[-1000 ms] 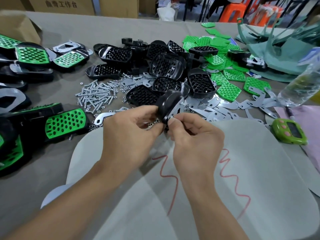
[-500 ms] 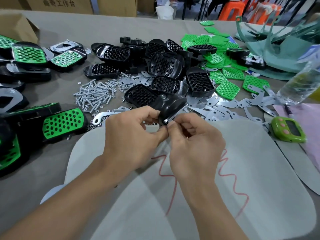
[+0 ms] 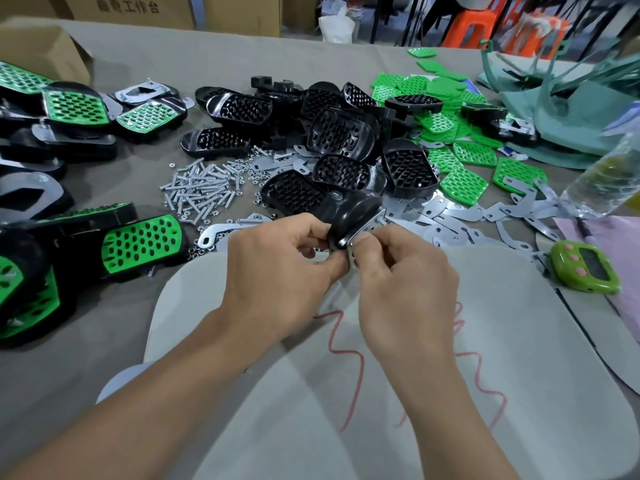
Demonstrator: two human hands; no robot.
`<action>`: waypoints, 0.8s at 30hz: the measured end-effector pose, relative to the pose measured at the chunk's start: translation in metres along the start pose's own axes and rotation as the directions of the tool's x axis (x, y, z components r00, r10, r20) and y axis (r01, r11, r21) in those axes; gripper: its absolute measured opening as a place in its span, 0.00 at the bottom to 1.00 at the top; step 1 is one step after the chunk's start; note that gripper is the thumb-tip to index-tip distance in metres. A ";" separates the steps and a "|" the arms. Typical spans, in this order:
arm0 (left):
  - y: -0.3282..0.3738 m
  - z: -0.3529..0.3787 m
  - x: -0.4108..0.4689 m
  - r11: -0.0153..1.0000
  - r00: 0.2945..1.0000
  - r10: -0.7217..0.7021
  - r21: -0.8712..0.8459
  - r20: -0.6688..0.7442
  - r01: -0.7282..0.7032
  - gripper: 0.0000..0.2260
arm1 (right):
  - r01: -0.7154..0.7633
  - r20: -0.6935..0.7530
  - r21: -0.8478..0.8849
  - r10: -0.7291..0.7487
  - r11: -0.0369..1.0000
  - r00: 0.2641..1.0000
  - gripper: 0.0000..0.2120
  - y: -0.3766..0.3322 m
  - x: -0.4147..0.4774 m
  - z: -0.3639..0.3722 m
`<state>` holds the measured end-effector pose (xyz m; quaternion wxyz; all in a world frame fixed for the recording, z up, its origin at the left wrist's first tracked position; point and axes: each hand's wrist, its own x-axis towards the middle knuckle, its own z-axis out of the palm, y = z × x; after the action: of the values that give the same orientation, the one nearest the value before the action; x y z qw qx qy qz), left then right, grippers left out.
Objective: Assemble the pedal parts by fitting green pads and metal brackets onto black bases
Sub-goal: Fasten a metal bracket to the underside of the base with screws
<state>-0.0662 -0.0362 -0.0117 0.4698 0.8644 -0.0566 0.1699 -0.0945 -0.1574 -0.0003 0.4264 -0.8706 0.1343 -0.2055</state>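
My left grip point(image 3: 277, 268) holds a black base point(image 3: 353, 214) just above the bench point(image 3: 131, 174). My right grip point(image 3: 405, 275) pinches a metal bracket point(image 3: 367, 226) against its edge. Carton point(image 3: 138, 8) behind reads 工作台.

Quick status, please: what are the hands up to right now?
Left hand grips black base. Right hand pinches metal bracket against it. Nothing in the way.
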 end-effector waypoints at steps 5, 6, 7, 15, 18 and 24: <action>0.001 0.001 0.000 1.000 1.000 0.001 -0.006 -0.004 -0.001 0.07 | 0.097 -0.027 -0.019 -0.097 0.995 0.995 0.05 0.002 0.002 -0.002; 0.001 0.002 -0.001 1.000 1.000 0.012 -0.007 0.002 -0.012 0.07 | 0.110 -0.039 -0.028 -0.111 0.994 0.993 0.05 0.002 0.002 -0.002; 0.000 0.002 -0.003 0.999 0.999 0.035 -0.005 0.009 -0.035 0.08 | 0.114 -0.052 -0.054 -0.117 0.992 0.992 0.05 0.002 0.001 -0.002; -0.002 0.002 -0.005 0.995 0.995 0.097 0.004 -0.015 -0.097 0.09 | -0.049 -0.011 -0.065 0.049 0.997 0.999 0.09 -0.005 0.003 0.002; -0.003 0.001 -0.002 0.999 0.999 0.019 -0.040 0.035 -0.018 0.11 | -0.032 0.061 -0.038 0.034 0.999 0.998 0.09 -0.004 0.007 -0.003; 0.002 0.001 -0.003 1.000 0.999 0.005 -0.031 0.042 -0.004 0.11 | 0.162 0.053 -0.130 -0.156 0.978 0.986 0.09 0.000 0.005 -0.007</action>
<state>-0.0692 -0.0382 -0.0120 0.4813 0.8604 -0.0710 0.1517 -0.0939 -0.1644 0.0044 0.3521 -0.9093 0.0684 -0.2109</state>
